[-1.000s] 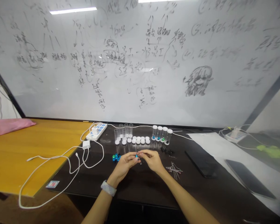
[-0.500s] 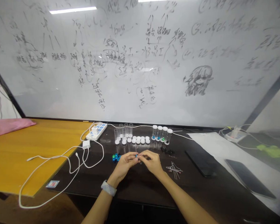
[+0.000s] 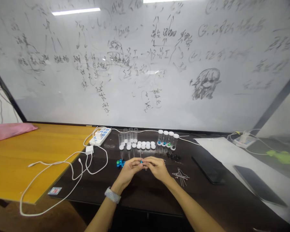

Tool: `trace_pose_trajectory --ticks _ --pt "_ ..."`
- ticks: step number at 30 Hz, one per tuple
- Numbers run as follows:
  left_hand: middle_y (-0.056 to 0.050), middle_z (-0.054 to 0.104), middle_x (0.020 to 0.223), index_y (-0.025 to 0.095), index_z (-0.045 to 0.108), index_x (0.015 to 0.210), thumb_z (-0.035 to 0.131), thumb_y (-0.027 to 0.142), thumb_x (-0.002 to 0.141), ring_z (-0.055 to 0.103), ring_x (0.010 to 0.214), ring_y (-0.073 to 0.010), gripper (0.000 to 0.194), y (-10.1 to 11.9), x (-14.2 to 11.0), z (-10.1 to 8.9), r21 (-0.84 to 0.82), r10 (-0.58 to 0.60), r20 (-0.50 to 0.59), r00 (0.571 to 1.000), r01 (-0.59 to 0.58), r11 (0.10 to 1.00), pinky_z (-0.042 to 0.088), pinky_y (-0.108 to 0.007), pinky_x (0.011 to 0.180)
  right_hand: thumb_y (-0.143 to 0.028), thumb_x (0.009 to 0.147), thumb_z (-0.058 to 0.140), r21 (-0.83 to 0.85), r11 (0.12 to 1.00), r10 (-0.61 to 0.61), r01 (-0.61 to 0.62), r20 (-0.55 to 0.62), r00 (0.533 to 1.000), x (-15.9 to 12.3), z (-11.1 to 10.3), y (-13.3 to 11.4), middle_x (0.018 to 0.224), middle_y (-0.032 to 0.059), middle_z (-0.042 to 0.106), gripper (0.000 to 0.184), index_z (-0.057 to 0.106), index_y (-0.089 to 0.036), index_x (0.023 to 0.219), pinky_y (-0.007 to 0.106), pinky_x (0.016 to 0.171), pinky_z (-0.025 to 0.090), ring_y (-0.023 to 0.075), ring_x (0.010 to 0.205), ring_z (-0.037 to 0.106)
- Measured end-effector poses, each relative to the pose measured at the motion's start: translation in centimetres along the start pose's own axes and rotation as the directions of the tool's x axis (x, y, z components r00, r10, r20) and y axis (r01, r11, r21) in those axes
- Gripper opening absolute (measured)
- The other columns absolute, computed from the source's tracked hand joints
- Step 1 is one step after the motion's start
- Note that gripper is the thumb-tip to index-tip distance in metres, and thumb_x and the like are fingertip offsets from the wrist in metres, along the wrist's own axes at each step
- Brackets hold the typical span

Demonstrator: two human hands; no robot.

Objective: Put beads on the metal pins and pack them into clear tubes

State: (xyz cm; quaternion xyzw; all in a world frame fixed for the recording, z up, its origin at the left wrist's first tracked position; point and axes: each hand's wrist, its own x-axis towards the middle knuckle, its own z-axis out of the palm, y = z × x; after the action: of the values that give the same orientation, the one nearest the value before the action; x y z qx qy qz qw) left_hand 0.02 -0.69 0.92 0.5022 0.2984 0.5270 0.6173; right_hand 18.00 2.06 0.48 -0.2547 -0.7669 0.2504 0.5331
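Note:
Close together over the dark table, my left hand and my right hand meet at the fingertips. Pinched between them is a small blue piece, mostly covered by the fingers. A thin pin rises upright from it; how the two are joined is too small to tell. Left of my left hand lies a cluster of shiny blue and green pieces. Beyond my right hand are several small black pieces. Loose thin pins lie in a crossed pile to its right.
Clear uncapped tubes stand behind several white caps. White-capped tubes hold blue, green and black pieces. White cables and a power strip lie left. Right are a black phone-like slab and another dark device on white paper.
My right fingers have shifted slightly and curled closer around the blue piece. The pin stays upright, and my left hand has hardly moved.

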Motion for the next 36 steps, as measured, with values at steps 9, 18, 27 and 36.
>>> trace_pose_trajectory --ticks 9,18,27,36 --pt "-0.011 0.077 0.099 0.015 0.072 0.106 0.084 0.028 0.073 0.072 0.092 -0.0235 0.038 -0.5 0.1 -0.2 0.008 0.0 -0.013 1.0 0.0 1.0 0.051 -0.038 0.094 -0.033 0.089 0.069 -0.081 0.995 -0.068 0.061 -0.081 0.994 0.3 -0.2 -0.7 0.085 0.0074 0.075 0.014 0.077 -0.022 0.083 0.029 0.06 0.059 0.0207 0.075 0.071" --pt "-0.01 0.077 0.095 0.015 0.072 0.105 0.084 0.029 0.072 0.072 0.09 -0.0234 0.038 -0.3 0.1 0.0 0.024 0.005 0.0 1.0 -0.005 1.0 0.052 -0.038 0.092 -0.04 0.083 0.074 -0.014 0.995 0.095 -0.097 -0.136 0.986 0.0 0.5 0.0 0.074 0.0041 0.068 0.023 0.071 -0.018 0.076 0.023 0.046 0.051 0.0133 0.053 0.062" --pt "-0.01 0.077 0.097 0.015 0.072 0.104 0.084 0.028 0.072 0.072 0.091 -0.0233 0.036 -0.3 0.1 0.0 0.024 0.006 -0.004 1.0 -0.006 1.0 0.052 -0.037 0.091 -0.04 0.088 0.069 -0.028 0.993 0.112 -0.114 -0.068 0.991 0.2 0.5 -0.3 0.077 0.0044 0.067 0.021 0.074 -0.02 0.085 0.021 0.045 0.054 0.0136 0.057 0.063" --pt "-0.008 0.076 0.089 0.015 0.072 0.104 0.086 0.027 0.07 0.072 0.087 -0.0232 0.038 -0.3 0.1 -0.1 0.029 -0.001 -0.036 0.999 0.002 1.0 0.052 -0.036 0.089 -0.038 0.093 0.062 0.008 0.998 0.062 -0.063 0.068 0.996 0.3 -0.7 -0.6 0.091 0.0078 0.072 0.022 0.077 -0.023 0.098 0.026 0.054 0.057 0.0167 0.066 0.067"
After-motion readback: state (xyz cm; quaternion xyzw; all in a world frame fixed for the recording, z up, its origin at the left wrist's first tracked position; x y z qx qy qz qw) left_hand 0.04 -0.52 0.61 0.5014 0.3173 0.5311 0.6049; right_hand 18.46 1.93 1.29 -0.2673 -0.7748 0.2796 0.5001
